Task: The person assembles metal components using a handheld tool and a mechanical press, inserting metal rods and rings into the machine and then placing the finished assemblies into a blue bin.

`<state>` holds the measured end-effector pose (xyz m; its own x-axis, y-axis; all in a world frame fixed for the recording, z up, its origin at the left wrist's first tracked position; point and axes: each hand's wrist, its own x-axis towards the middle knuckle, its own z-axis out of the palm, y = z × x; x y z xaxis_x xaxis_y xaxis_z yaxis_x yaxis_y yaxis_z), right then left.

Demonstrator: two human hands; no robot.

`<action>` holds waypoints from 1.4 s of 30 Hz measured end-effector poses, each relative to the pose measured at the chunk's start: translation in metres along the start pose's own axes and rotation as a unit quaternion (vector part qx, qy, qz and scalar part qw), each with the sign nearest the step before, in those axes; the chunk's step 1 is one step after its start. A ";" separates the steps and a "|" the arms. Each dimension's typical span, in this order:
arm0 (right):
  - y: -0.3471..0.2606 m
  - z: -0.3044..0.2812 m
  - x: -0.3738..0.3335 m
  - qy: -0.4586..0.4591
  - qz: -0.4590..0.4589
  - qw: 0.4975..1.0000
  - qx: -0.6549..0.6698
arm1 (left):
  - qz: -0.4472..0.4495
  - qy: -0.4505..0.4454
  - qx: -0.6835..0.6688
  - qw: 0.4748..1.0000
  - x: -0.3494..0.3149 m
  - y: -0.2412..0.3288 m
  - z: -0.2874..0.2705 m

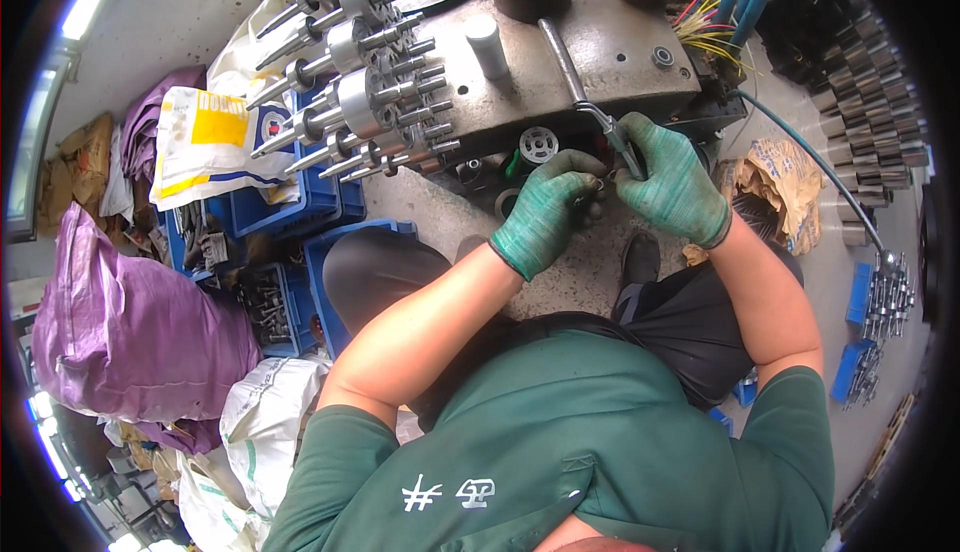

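In green-knit gloves, both hands are raised in front of me at the near edge of a grey metal machine bed (642,77). My right hand (680,187) is wrapped round a slim steel tool with a jaw-like end (612,136); its exact kind is unclear. That end meets a long metal rod (562,60) lying across the bed's edge. Close by on the left, my left hand (545,214) has its fingers curled in; whatever they pinch, if anything, is hidden. A round metal part with holes (539,144) sits just below the bed, beyond the left hand.
Metal rotors on shafts (365,102) are stacked at the bed's left. An upright metal cylinder (487,49) stands on it. Blue crates (285,214) and a purple sack (140,327) crowd the left. Loose wires (708,27), a brown paper sack (785,192) and stacked metal cylinders (870,102) are right.
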<state>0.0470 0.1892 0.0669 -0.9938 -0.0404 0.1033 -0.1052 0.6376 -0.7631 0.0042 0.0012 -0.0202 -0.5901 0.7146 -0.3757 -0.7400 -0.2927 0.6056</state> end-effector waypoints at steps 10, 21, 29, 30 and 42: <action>0.013 0.008 0.001 -0.038 0.139 0.947 0.286 | 0.012 -0.031 -0.021 0.999 -0.004 0.002 0.008; 0.016 0.009 0.002 -0.028 0.154 0.919 0.361 | 0.085 0.056 0.020 0.995 -0.010 0.029 0.013; 0.005 -0.005 -0.002 0.068 -0.168 0.965 -0.190 | 0.150 0.143 -0.079 0.975 -0.009 0.056 0.011; 0.003 -0.004 -0.002 0.075 -0.188 0.964 -0.171 | 0.151 0.147 -0.083 0.974 -0.010 0.058 0.013; 0.003 -0.003 0.001 0.055 -0.208 0.951 -0.220 | 0.172 0.130 -0.058 0.975 -0.007 0.049 0.001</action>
<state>0.0461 0.1933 0.0672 -0.8568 -0.2952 0.4228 -0.4407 0.8449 -0.3032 -0.0275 -0.0178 0.0133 -0.8604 0.3803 -0.3392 -0.5067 -0.5673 0.6492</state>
